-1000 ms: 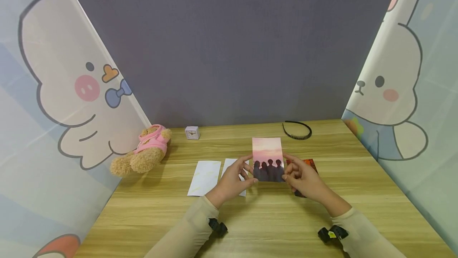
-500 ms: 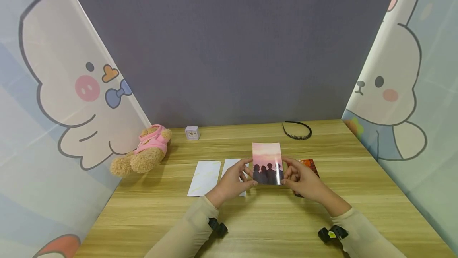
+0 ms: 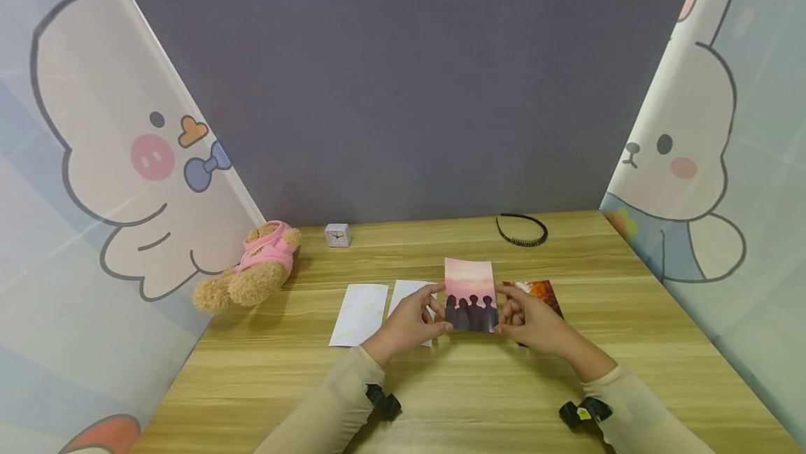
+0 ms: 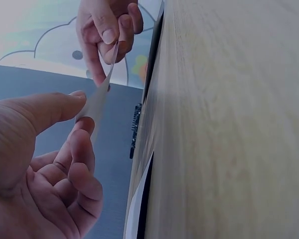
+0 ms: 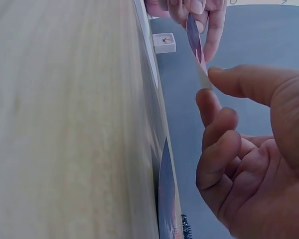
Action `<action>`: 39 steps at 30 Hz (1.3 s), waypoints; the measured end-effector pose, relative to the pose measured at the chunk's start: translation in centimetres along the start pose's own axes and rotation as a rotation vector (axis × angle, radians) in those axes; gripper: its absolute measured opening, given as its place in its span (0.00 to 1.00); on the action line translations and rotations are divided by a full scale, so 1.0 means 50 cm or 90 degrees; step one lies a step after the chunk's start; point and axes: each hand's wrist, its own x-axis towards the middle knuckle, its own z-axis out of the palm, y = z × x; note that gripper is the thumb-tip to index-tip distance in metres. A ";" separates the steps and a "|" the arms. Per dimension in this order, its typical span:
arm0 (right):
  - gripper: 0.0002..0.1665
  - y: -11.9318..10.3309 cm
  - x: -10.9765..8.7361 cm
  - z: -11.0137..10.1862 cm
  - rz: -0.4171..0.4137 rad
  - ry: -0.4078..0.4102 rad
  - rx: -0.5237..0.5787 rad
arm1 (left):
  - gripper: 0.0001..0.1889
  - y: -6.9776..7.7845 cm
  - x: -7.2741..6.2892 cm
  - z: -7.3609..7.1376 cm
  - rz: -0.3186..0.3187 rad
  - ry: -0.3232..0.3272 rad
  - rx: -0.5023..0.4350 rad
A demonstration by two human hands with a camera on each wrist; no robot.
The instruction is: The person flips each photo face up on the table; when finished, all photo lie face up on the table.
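Note:
A photo print [image 3: 469, 279] with a pink sky and several dark silhouettes is held up above the table by both hands. My left hand [image 3: 411, 321] pinches its left edge between thumb and fingers. At the opposite edge my right hand [image 3: 532, 321] pinches it the same way. In the left wrist view the photo [image 4: 96, 107] is seen nearly edge-on and slightly bowed. Beneath my right hand lies a red-orange picture [image 3: 546, 293], partly covered by that hand. A white sheet [image 3: 403, 292] lies partly behind my left hand, and another white sheet [image 3: 359, 314] lies to its left.
On the wooden table [image 3: 441, 398], a small white clock [image 3: 338, 235] stands at the back left. A plush toy in pink clothing [image 3: 264, 258] lies at the left edge. A black headband [image 3: 525, 240] rests at the back right. A grey panel [image 3: 403, 90] rises behind the table.
The photo has come down a little and tilted, its top edge now lower in the head view. Both hands have kept their pinch and shifted slightly downward with it.

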 end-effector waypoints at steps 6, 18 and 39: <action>0.49 0.001 -0.001 0.001 0.017 -0.011 0.004 | 0.40 -0.001 0.001 0.002 -0.001 -0.006 0.005; 0.49 -0.004 -0.001 0.000 0.059 -0.032 -0.003 | 0.39 -0.004 0.004 0.009 -0.046 -0.033 0.002; 0.46 0.002 -0.001 0.001 0.076 -0.061 -0.010 | 0.39 -0.008 -0.001 0.016 -0.078 -0.068 -0.002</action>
